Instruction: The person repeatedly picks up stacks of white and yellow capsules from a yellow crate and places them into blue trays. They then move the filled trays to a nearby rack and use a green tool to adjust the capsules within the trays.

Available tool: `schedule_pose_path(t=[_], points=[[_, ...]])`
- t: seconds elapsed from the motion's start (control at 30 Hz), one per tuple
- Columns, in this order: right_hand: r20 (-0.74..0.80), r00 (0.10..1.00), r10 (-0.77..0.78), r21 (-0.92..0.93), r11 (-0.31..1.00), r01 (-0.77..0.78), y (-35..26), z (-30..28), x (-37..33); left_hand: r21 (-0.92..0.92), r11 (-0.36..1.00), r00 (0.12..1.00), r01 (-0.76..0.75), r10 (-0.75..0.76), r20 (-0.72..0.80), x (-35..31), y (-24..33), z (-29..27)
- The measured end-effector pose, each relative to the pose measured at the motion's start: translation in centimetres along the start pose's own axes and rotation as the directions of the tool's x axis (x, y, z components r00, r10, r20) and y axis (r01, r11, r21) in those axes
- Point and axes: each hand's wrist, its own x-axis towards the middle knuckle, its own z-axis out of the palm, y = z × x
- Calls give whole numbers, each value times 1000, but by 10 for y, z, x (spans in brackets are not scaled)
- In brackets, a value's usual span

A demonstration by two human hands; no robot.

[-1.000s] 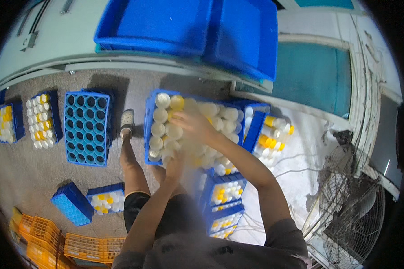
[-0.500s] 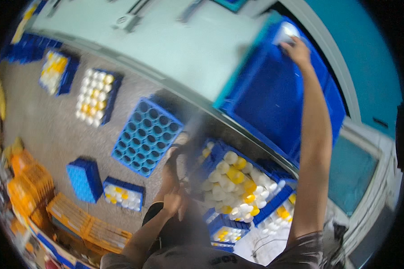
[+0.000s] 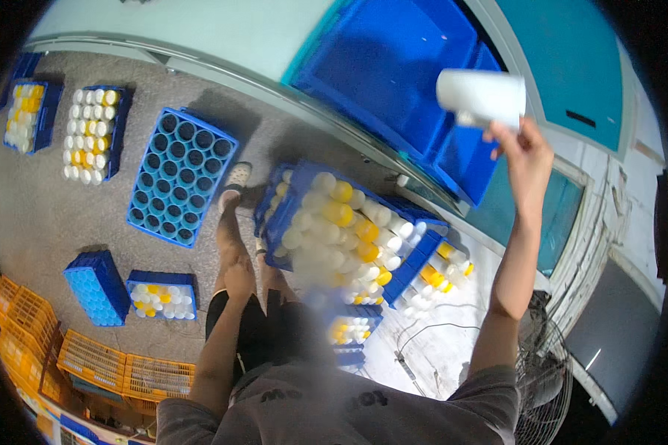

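Observation:
Pinched by its right end in my right hand (image 3: 523, 152) is a white cup-like cylinder (image 3: 482, 96), slightly blurred and lying sideways in the air. Below and to the left of it, a blue bin (image 3: 382, 63) stands against the pale table, with a narrower blue compartment (image 3: 464, 159) along its right side. My left hand (image 3: 239, 278) rests on my left knee, low in the picture; its fingers do not show clearly. A stacked blue crate beside my legs is packed with white and yellow cylinders (image 3: 360, 230), partly smeared by a blur.
On the floor to the left stand a blue crate with round blue sockets (image 3: 179, 178) and crates of white and yellow cylinders (image 3: 90, 137). Orange baskets (image 3: 93, 360) line the lower left. A wire-guarded fan (image 3: 545, 386) is close to my right arm, and a cable (image 3: 434, 326) lies nearby.
My right hand has lifted the white cylinder from the blue bin's far end and drawn it to the right. The view has shifted; my left hand stays on the knee.

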Motion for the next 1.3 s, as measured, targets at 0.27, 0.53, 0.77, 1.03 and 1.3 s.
schedule_pose_path(t=[0.27,0.53,0.77,1.03,1.3], points=[[548,796,258,223,872,-436,93,57,-176,102,995,997,-23,15,80,-80,-11,51],[151,879,452,67,882,-466,246,240,-226,14,996,980,86,-87,179,-110,-34,43],[277,887,370,-197,925,-324,262,269,-238,-20,1000,960,16,-10,280,-68,-27,3],[-293,935,-198,-574,819,-7,179,110,-156,-686,725,980,-54,169,101,95,153,-96],[128,985,119,-744,668,16,220,52,-84,-910,-157,884,384,-221,412,184,384,-199]])
